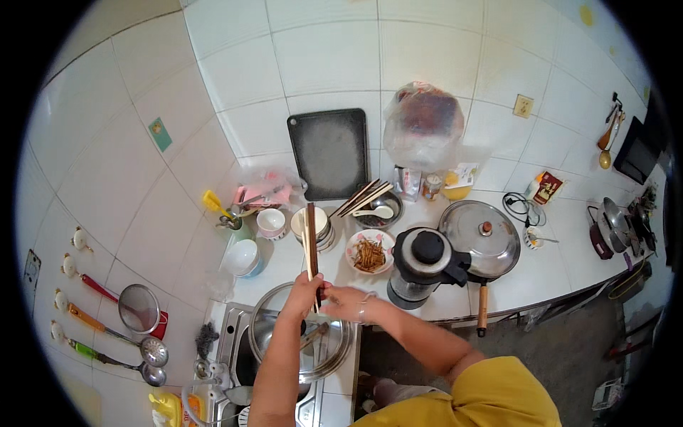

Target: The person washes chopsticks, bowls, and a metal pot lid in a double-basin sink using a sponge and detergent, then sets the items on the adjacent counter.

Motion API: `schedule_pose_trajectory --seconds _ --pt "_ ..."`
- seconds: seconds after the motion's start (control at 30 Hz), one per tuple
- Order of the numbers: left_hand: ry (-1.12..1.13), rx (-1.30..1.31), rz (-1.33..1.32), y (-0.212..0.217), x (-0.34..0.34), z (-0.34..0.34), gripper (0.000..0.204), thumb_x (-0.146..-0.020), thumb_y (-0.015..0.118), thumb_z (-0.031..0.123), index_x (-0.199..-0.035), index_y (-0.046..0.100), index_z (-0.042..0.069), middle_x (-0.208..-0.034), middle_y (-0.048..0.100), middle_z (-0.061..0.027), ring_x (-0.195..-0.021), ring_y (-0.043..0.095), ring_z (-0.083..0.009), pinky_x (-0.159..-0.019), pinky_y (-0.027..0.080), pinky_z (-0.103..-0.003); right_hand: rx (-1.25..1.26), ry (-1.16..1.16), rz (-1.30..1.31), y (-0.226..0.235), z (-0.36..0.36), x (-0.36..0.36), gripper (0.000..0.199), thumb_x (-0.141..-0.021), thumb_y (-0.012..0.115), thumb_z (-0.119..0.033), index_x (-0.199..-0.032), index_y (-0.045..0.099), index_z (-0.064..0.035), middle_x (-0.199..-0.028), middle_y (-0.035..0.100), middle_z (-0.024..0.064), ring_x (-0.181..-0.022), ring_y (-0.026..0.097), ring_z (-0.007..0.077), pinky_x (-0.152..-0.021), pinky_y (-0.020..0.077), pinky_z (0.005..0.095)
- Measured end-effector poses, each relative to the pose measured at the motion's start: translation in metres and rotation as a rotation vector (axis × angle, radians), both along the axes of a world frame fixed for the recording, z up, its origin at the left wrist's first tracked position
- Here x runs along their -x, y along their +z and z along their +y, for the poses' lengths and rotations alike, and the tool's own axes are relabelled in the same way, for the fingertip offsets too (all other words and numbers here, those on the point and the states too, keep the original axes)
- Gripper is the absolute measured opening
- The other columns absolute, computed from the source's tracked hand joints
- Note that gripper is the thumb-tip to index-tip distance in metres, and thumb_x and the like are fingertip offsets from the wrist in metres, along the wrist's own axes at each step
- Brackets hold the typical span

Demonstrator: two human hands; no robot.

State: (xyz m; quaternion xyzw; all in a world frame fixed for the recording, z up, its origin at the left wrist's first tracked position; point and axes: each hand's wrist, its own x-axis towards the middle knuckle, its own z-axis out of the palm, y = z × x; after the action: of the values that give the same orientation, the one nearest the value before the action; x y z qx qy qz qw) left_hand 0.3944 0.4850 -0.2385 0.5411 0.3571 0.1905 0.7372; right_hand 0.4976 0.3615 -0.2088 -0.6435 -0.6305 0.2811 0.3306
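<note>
A bundle of light and dark chopsticks [311, 242] stands nearly upright in front of me. My left hand [304, 295] is closed around its lower part. From the right, my right hand [345, 304] meets the lower ends, its fingers pressed together against them and partly hidden. Below both hands, a large glass lid [334, 359] with a metal rim rests over the sink edge. More chopsticks [366, 198] and a white spoon [375, 212] lie across a dark bowl [388, 222] behind. A patterned bowl [350, 257] of brown shredded food sits closer.
Right of the food bowl stand a steel thermos jug [420, 274] and a lidded pan [480, 245], its handle jutting past the counter edge. Stacked bowls [244, 257] are at the left. The sink [233, 331] lies lower left; ladles and a strainer [139, 309] hang on the wall.
</note>
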Motion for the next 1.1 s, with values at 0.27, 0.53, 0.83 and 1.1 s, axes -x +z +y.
schedule_pose_trajectory --seconds 0.27,0.53,0.83,1.1 --pt "-0.127 0.050 -0.103 0.087 -0.065 -0.009 0.012 -0.089 0.047 0.017 -0.083 0.041 0.009 -0.062 0.045 -0.0019 -0.045 0.041 -0.0110 -0.041 0.037 -0.026 0.242 -0.186 0.370 0.115 -0.005 -0.202 0.035 -0.086 0.051 -0.033 -0.102 0.058 -0.0027 -0.095 0.061 0.0074 -0.084 0.057 0.0157 -0.069 0.0509 0.0302" --pt "-0.627 0.144 0.034 0.023 -0.183 0.016 0.007 -0.090 0.046 0.014 -0.091 0.042 0.008 -0.063 0.042 -0.0002 -0.047 0.039 -0.0096 -0.042 0.035 -0.025 0.488 -0.265 1.169 -0.020 0.057 -0.331 0.057 -0.079 0.065 -0.035 -0.118 0.041 -0.0013 -0.100 0.057 0.0163 -0.091 0.057 0.0264 -0.080 0.0484 0.0409" --pt "-0.652 0.088 0.244 -0.060 -0.262 0.064 0.014 -0.083 0.055 0.013 -0.092 0.050 0.003 -0.064 0.052 -0.0019 -0.046 0.048 -0.0083 -0.042 0.040 -0.022 0.055 -0.714 1.674 -0.134 0.116 -0.394 0.009 -0.087 0.052 -0.014 -0.089 0.051 -0.0050 -0.079 0.056 0.0119 -0.075 0.058 0.0239 -0.068 0.0514 0.0397" --pt "-0.292 -0.791 0.508 -0.099 -0.273 0.126 0.032 -0.066 0.062 0.013 -0.096 0.054 0.004 -0.088 0.059 -0.0206 -0.088 0.056 -0.0363 -0.076 0.045 -0.041 0.012 -0.853 1.505 -0.171 0.183 -0.429 0.022 -0.086 0.052 -0.024 -0.102 0.050 -0.0077 -0.084 0.057 0.0078 -0.073 0.057 0.0214 -0.070 0.0505 0.0358"
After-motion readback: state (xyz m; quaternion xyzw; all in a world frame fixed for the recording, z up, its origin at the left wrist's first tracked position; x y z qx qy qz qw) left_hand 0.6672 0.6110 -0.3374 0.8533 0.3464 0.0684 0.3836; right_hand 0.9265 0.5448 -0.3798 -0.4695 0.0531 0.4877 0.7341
